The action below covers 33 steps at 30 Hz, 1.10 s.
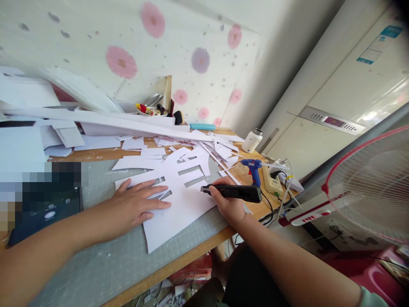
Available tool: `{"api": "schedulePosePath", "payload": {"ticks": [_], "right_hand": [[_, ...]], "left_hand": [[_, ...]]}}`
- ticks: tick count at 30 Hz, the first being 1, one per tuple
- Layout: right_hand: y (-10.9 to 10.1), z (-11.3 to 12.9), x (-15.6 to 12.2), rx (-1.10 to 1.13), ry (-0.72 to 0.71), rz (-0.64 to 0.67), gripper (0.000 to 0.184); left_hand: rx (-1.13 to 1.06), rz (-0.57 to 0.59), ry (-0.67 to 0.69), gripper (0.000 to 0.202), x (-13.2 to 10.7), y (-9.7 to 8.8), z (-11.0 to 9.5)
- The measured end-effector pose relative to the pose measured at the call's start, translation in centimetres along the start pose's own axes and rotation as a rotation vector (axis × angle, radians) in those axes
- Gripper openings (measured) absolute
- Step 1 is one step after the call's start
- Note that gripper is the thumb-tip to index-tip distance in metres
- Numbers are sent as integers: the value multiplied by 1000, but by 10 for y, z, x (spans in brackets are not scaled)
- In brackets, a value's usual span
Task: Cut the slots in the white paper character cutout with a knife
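While left hand (134,202), spread flat, pins slotted white flat board (182,209) beneath, right hand (229,206) grips black plastic cutter (244,193); likely cutting, next stroke needs steady pinning.

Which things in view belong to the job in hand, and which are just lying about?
In use now:
- black cutter, in the right hand
- white sheet with cut-outs, under the left hand
- gray mat, beneath the sheet

Apparently just lying about:
- blue glue gun
- white jar
- phone
- fan
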State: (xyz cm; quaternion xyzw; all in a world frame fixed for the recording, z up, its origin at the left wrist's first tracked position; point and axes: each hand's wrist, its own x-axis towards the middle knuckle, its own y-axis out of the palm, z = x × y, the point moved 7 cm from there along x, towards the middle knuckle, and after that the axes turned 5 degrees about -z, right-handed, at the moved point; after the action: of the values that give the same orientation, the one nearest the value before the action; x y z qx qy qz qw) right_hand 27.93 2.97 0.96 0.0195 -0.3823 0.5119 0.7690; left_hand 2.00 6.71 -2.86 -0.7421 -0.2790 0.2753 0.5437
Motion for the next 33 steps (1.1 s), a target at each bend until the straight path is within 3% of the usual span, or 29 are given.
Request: {"api": "schedulePosePath", "payload": {"ticks": [5, 19, 33], "right_hand": [[-1, 4, 0, 6, -43, -17, 8], [-1, 1, -1, -20, 17, 7, 11], [2, 6, 2, -28, -9, 36, 12]], "left_hand": [[13, 16, 0, 48, -2, 1, 0], [-35, -75, 58, 41, 0, 2, 3], [-9, -46, 51, 47, -1, 4, 3]]}}
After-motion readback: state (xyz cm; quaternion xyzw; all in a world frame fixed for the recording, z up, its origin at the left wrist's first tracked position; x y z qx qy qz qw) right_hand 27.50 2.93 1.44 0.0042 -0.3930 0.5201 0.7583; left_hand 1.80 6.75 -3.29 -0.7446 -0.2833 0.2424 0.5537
